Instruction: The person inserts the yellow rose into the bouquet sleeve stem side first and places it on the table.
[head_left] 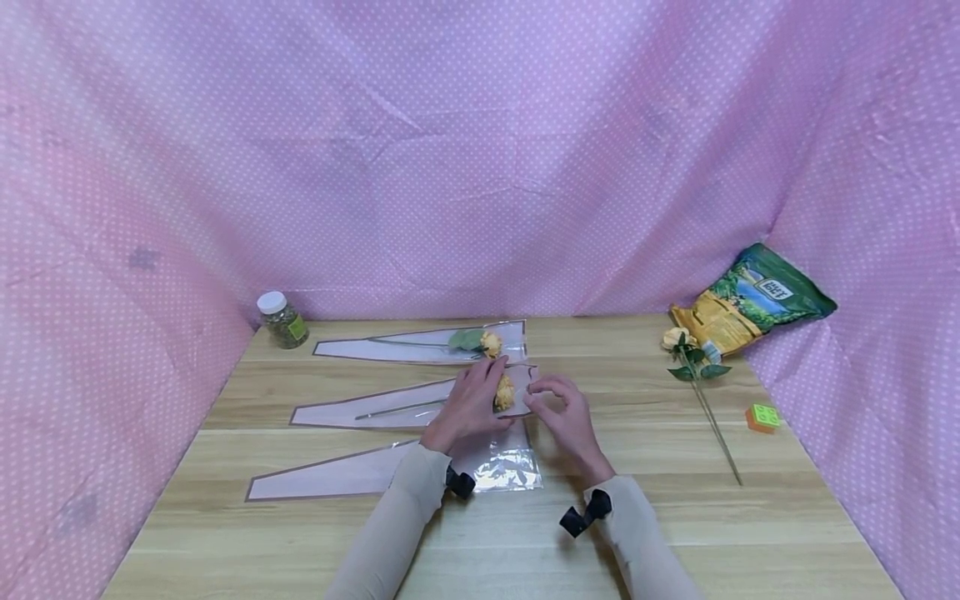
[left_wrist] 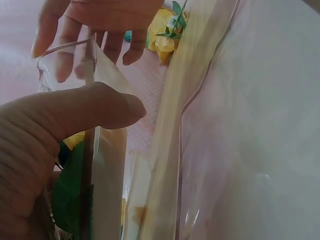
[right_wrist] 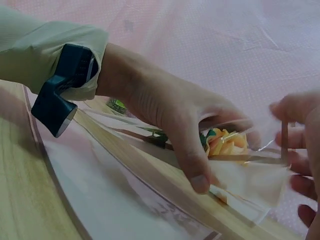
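Note:
A clear-fronted flower sleeve [head_left: 330, 412] with a brown border lies in the middle of the table, a yellow rose [head_left: 505, 393] inside it. My left hand [head_left: 474, 400] grips this sleeve around the bloom. In the right wrist view its thumb is on the near side and its fingers are on the far side, with petals [right_wrist: 227, 143] showing between. At the sleeve's wide, open end, my right hand [head_left: 564, 417] pinches the rim between thumb and forefinger, the other fingers spread behind. The rose's green leaf [left_wrist: 70, 192] shows through the film below my left thumb.
Behind lies another sleeve [head_left: 348, 348] holding a yellow rose [head_left: 491, 343]; a flat sleeve [head_left: 322, 477] lies in front. A loose pale rose [head_left: 705, 404], a green-and-yellow bag [head_left: 753, 296] and a toy block [head_left: 762, 418] are at right. A white-lidded jar [head_left: 283, 323] stands back left.

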